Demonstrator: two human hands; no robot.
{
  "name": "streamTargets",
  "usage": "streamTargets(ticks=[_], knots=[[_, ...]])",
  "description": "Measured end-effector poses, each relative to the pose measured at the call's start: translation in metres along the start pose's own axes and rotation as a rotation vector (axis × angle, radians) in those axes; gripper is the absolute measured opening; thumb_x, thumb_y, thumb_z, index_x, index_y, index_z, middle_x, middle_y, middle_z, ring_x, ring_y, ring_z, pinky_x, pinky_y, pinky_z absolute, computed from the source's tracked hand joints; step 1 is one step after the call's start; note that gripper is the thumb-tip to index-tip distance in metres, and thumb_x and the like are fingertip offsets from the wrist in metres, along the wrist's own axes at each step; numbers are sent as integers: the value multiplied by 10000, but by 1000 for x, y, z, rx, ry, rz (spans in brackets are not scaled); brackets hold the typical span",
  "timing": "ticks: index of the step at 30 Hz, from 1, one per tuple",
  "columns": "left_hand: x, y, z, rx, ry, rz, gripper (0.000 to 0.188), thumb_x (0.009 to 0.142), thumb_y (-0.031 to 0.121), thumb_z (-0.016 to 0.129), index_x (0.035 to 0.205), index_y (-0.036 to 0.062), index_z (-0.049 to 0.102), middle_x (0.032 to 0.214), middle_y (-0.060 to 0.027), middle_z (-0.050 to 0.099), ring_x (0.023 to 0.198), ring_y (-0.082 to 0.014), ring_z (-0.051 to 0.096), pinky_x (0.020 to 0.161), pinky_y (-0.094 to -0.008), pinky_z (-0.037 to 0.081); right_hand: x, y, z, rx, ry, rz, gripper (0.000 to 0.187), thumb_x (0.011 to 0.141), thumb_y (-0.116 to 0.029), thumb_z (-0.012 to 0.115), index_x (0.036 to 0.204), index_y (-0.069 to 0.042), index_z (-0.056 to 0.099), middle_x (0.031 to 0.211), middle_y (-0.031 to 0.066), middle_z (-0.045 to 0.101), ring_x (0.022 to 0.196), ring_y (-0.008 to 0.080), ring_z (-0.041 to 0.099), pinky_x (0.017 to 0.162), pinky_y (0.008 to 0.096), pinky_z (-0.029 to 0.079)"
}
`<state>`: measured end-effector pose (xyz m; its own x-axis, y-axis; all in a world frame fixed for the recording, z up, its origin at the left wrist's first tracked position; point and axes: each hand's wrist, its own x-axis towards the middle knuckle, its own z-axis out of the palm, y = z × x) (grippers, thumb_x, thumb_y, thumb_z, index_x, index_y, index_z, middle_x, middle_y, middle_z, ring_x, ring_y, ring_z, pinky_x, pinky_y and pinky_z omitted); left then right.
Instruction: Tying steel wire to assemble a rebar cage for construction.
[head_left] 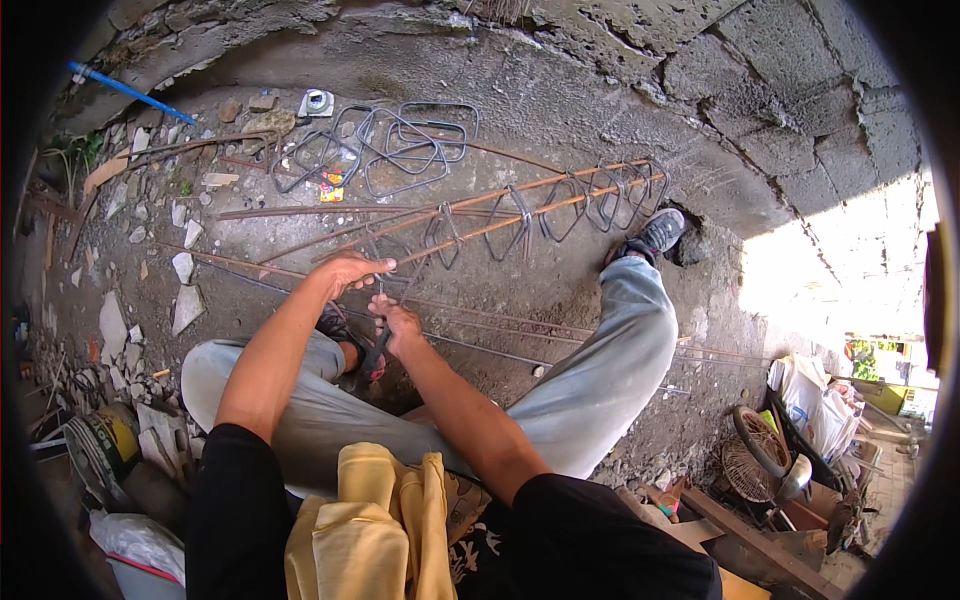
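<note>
A long cage of rusty rebar rods (570, 203) with dark bent-wire stirrups (509, 222) lies across the ground before me. My left hand (350, 271) is closed at the near-left end of a rod, thumb stretched along it, beside a stirrup. Just below, my right hand (399, 323) is wrapped around dark-handled pliers (374, 356), whose handles point down toward my shoe. The pliers' jaws and any tie wire between my hands are too small to make out.
Loose square stirrups (420, 150) lie at the back beside a red-yellow packet (332, 186). Broken stones (187, 308) cover the left side, below a blue pipe (130, 92). A cracked concrete wall (740, 110) rises behind. A fan-like wheel (752, 452) and scrap wood stand at lower right.
</note>
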<state>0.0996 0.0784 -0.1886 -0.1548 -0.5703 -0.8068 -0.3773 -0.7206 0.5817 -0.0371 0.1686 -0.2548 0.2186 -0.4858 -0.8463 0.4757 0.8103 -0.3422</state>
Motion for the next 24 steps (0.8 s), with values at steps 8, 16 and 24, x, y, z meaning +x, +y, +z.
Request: streamTargets(ticks=[8,16,24], knots=[[-7,-3,6,102,97,51,562,652,522,809,804,-1,671,750,-89,606,692,-197,536,609,-358,420,-55,-50,18,241,-141,58,150,927,-142,455,926,-74,588,846,44,642,554,85,404,492,253,358],[7,-7,-3,125,253,126,573,688,488,782,891,-40,685,809,-136,671,737,-228,629,696,-360,486,-98,-65,-24,-278,89,39,222,947,-219,456,978,-22,555,653,30,469,505,143,415,452,296,380],[37,-18,-5,65,206,185,518,744,490,728,770,-21,648,720,-123,642,623,-219,612,592,-366,479,-192,-169,-34,-1550,47,-517,281,912,-214,544,1105,-18,605,675,154,584,600,228,610,566,375,498]])
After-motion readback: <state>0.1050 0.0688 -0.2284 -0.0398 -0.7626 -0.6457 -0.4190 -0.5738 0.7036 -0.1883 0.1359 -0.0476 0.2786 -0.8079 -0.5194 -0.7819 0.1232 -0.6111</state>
